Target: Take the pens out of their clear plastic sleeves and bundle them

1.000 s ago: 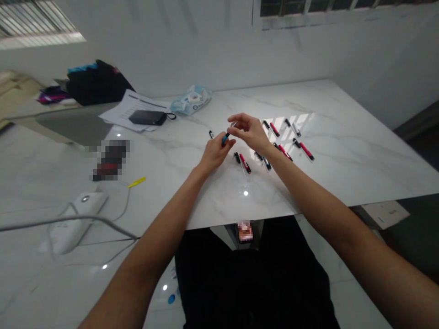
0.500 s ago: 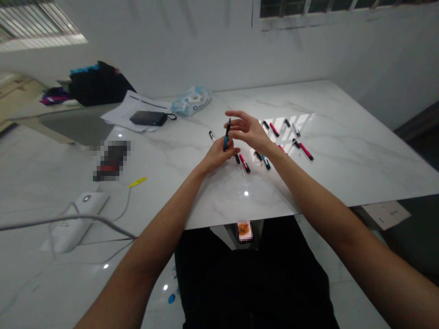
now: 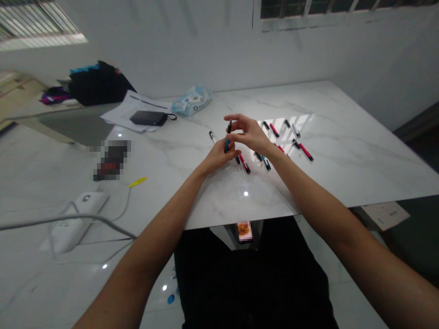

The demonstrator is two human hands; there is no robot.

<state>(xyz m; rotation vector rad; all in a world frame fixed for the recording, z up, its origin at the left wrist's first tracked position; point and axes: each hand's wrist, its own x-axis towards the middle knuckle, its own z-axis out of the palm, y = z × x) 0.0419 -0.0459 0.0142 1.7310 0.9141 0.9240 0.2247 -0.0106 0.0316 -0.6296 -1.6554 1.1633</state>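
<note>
Above the middle of the white marble table (image 3: pixel 343 151), my left hand (image 3: pixel 216 157) grips the lower end of a blue pen (image 3: pixel 227 137) held nearly upright. My right hand (image 3: pixel 247 132) pinches the pen's dark upper end with thumb and fingers. Just behind my hands, several red and black pens (image 3: pixel 244 163) lie on the table in loose rows, some (image 3: pixel 305 151) in a patch of sunlight. One small black and white pen part (image 3: pixel 211 135) lies alone to the left of my hands.
A black box (image 3: pixel 148 118) rests on papers (image 3: pixel 132 107) at the back left, beside a plastic bag (image 3: pixel 190 101) and a dark bundle (image 3: pixel 98 84). A yellow stick (image 3: pixel 137 182) and a white device with cables (image 3: pixel 73 219) sit on the left.
The pen went from lying low between my hands to standing nearly upright. My right hand shifted onto its upper end and closed its fingers there.
</note>
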